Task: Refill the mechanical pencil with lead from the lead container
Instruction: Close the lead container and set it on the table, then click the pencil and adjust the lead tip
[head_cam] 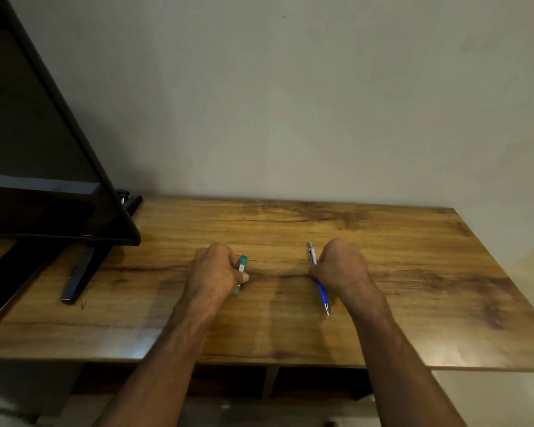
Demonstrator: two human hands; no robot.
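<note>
Left hand grips the slim teal lead container; right hand grips the blue, white-topped mechanical pencil.

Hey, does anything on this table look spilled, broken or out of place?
Nothing stands out. The left hand grips the teal lead container and the right hand grips the blue pencil, both down at the wooden table. No loose lead shows, though it could be too thin to see.

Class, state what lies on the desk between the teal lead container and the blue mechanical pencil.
Nothing: in the head view, only bare wooden desk separates the lead container and the mechanical pencil.
</note>
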